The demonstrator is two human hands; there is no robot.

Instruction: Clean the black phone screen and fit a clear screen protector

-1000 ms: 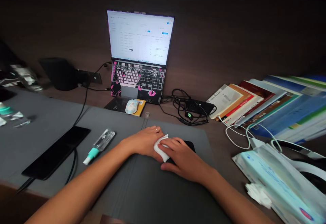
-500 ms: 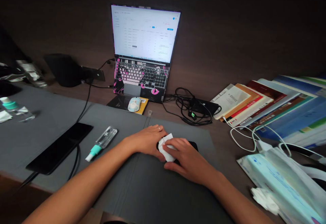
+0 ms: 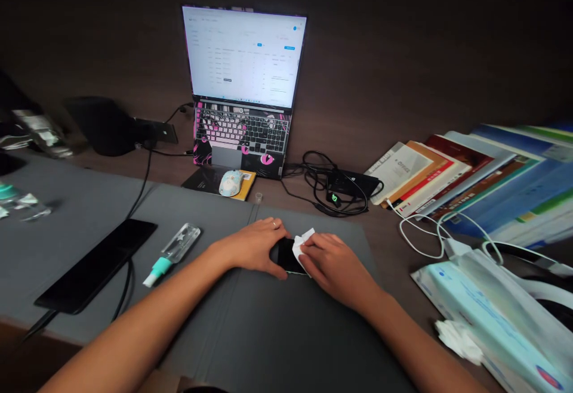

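Note:
A black phone [image 3: 286, 254] lies flat on the grey desk mat [image 3: 268, 327], partly covered by both hands. My left hand [image 3: 255, 244], with a ring on one finger, grips its left end between thumb and fingers. In my right hand [image 3: 338, 265] a white tissue [image 3: 303, 243] is pinched and pressed against the phone's screen. The right end of the phone is hidden under this hand. To the left lies a small clear spray bottle [image 3: 179, 244] with a teal and white top.
Behind stands an open laptop [image 3: 244, 59], with a mouse [image 3: 231, 183] in front. Further left is a black slab-like device [image 3: 96, 268] with cables. At right are a tissue pack [image 3: 487, 315], a crumpled tissue [image 3: 459, 340], books [image 3: 447, 172], white cable and a black adapter [image 3: 353, 184].
My right hand has drawn the tissue rightwards across the phone, uncovering dark screen by my left hand. My left hand stays at the phone's left end. The view has shifted slightly.

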